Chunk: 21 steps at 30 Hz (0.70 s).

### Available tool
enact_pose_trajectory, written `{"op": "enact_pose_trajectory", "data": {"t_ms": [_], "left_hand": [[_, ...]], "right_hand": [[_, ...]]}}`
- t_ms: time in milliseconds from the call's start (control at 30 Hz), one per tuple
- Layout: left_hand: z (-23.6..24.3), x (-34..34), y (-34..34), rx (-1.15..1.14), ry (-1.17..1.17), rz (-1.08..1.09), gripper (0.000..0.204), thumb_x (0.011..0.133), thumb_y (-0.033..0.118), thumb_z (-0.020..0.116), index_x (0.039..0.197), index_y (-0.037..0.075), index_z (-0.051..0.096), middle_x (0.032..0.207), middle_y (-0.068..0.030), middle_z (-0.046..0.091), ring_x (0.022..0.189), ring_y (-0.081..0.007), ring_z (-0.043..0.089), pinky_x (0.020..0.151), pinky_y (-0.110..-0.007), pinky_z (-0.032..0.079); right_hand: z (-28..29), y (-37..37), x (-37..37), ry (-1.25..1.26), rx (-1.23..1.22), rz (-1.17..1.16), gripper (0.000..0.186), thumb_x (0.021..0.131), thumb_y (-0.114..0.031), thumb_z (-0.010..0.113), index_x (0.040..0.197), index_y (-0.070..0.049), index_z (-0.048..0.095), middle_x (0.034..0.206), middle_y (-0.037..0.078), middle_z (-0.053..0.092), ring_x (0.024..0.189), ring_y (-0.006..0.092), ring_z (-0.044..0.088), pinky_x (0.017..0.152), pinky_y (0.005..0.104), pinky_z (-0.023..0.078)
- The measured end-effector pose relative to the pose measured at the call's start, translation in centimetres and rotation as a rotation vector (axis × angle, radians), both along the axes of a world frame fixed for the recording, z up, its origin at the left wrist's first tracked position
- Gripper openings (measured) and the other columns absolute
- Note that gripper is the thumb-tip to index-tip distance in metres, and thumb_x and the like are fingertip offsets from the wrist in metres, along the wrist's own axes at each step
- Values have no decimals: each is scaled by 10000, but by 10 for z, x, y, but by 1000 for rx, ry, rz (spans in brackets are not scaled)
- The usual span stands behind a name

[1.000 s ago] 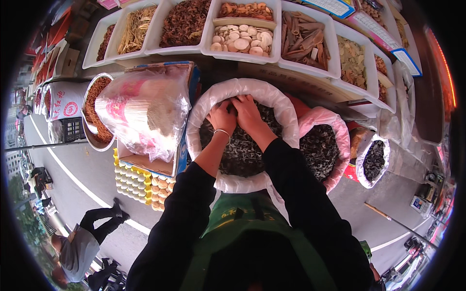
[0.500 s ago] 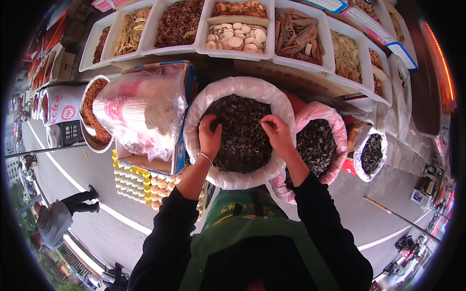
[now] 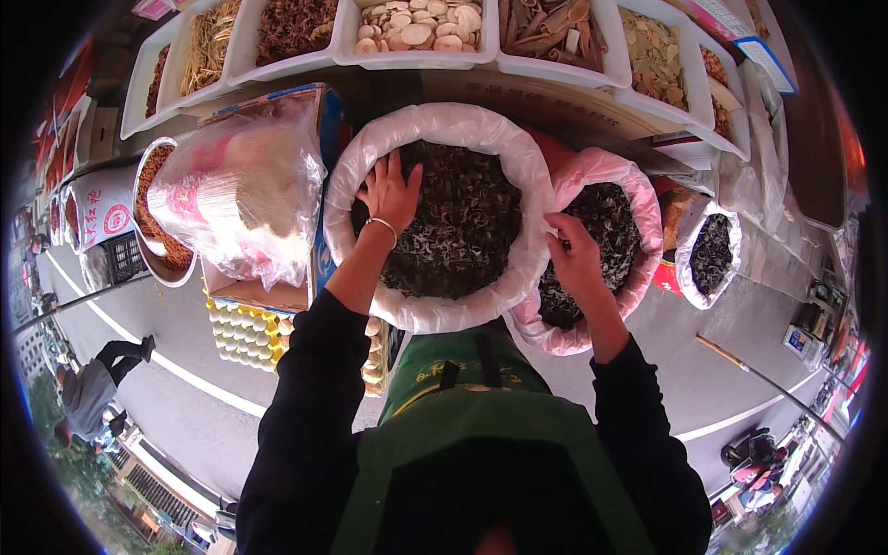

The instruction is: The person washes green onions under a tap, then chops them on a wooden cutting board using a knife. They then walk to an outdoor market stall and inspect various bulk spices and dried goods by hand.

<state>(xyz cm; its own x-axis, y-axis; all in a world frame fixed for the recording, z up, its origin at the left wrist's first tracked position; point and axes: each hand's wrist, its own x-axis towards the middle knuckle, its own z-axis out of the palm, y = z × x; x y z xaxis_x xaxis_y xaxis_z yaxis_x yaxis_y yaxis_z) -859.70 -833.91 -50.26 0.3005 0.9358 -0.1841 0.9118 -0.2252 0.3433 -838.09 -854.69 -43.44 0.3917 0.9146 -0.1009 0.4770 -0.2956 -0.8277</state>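
A round sack with a rolled white plastic rim (image 3: pixel 356 143) stands in front of me, filled with dark dried pieces that look like black fungus (image 3: pixel 453 231). Spread flat at the left side of this heap is my left hand (image 3: pixel 390 194), fingers apart, with a bracelet on its wrist. My right hand (image 3: pixel 577 252) is closed in a pinch at the right edge of the white rim, over a second sack. What its fingertips hold, if anything, is hidden. That second sack has a pink plastic rim (image 3: pixel 645 190) and contains similar dark dried pieces (image 3: pixel 601 217).
White tubs (image 3: pixel 416 61) of dried goods line the far side. At left are a box of plastic-wrapped bundles (image 3: pixel 240 190), a bucket of reddish-brown bits (image 3: pixel 153 203) and egg trays (image 3: pixel 242 335). A smaller white-rimmed sack (image 3: pixel 712 250) stands right; a person (image 3: pixel 91 393) is on the road.
My left hand has moved up and spread its fingers over the dark pieces. My right hand has gone from above the heap rightward to the rim. The whole view has shifted slightly.
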Motion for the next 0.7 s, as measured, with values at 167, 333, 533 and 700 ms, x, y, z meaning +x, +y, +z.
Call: {"op": "enact_pose_trajectory", "data": {"t_ms": [167,333,533,700], "left_hand": [[1,32,16,-83,-51,-134,546,888,480,439,1344,181,417,1410,-148,343,1314,-352,280,972,-648,231],[-20,27,38,-155,-62,-155,493,903,500,387,1295,210,455,1355,-150,418,1267,-388,343,954,-643,261],[26,14,2,-256,-626,-274,333,941,337,428,1113,103,591,1235,-123,509,1197,-354,400,1026,-443,286],[48,-27,-37,-154,-976,59,355,961,281,400,1139,18,558,1286,-151,463,1274,-340,329,1057,-367,252]], "right_hand": [[-93,112,-48,-218,59,69,448,893,-326,533,1274,-99,465,1323,253,394,1230,429,368,983,464,373],[-77,180,-64,-261,-413,9,526,888,-462,448,1305,-140,441,1395,245,290,1256,452,304,1018,490,324],[-56,126,-67,-24,-107,143,507,812,-279,588,1289,-163,461,1389,150,331,1225,386,356,1017,443,330],[-26,81,-66,3,100,132,593,737,-53,602,1300,-144,441,1383,152,330,1232,357,354,1027,400,324]]}}
